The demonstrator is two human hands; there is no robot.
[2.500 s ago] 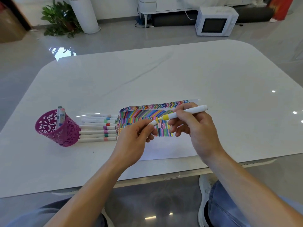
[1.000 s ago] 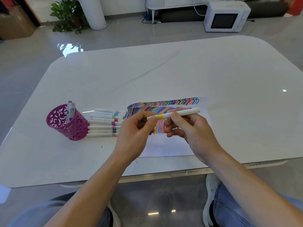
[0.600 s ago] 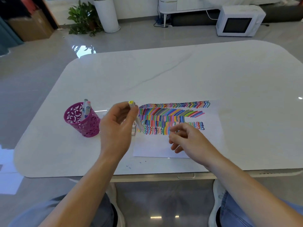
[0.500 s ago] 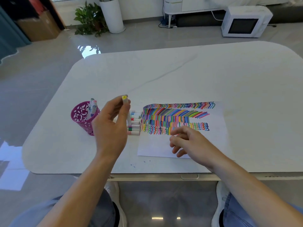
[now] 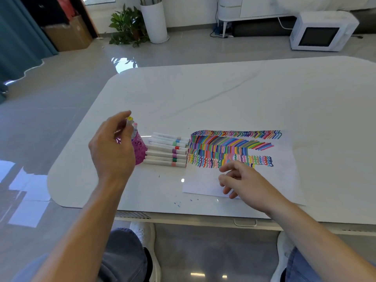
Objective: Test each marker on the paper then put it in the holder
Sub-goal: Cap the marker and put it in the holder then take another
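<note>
My left hand (image 5: 112, 151) holds the yellow-capped marker (image 5: 129, 121) upright, its lower end inside the magenta lattice holder (image 5: 140, 149), which the hand mostly hides. A pink-capped marker (image 5: 134, 128) stands in the holder beside it. Several white markers (image 5: 165, 152) lie in a row on the table between the holder and the paper (image 5: 284, 180). The paper carries rows of coloured test strokes. My right hand (image 5: 242, 183) rests on the paper's lower part with relaxed fingers, holding nothing.
The white table (image 5: 223, 94) has its near edge just below my hands, with small blue ink dots (image 5: 178, 204) by it. On the floor beyond stand a white microwave (image 5: 322, 31), a potted plant (image 5: 128, 27) and a cardboard box (image 5: 67, 35).
My left hand took the yellow marker from both hands and carried it left over the holder. My right hand let go and settled on the paper. The camera turned left.
</note>
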